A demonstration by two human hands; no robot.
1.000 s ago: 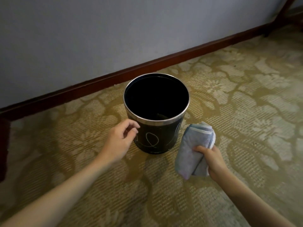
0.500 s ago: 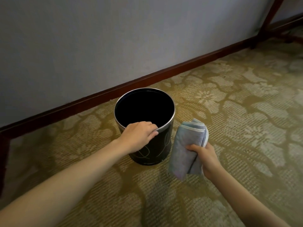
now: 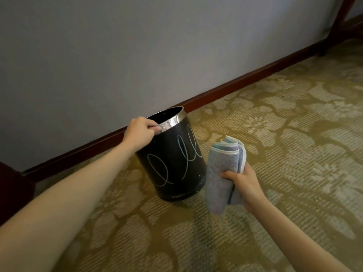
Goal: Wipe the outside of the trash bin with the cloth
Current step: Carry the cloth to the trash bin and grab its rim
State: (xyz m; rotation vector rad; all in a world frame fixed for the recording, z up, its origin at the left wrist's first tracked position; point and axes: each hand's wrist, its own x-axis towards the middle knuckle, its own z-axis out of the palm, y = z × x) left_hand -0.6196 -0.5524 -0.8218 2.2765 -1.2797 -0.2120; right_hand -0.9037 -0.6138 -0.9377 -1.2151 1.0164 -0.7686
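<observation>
A black round trash bin (image 3: 174, 165) with a shiny metal rim and pale looped scribbles on its side stands on the carpet, tilted with its top leaning away from me toward the wall. My left hand (image 3: 140, 132) grips the near part of its rim. My right hand (image 3: 242, 183) holds a folded light blue cloth (image 3: 224, 169) just to the right of the bin, close to its side; I cannot tell whether the cloth touches it.
A patterned beige and olive carpet (image 3: 275, 154) covers the floor. A grey wall with a dark red-brown skirting board (image 3: 245, 79) runs close behind the bin. Dark wooden furniture legs (image 3: 334, 26) stand at the far right, and dark furniture (image 3: 11, 193) sits at the left edge.
My left hand went from beside the bin to gripping its rim, then tilted the bin away from me. My right hand with the cloth stayed beside the bin.
</observation>
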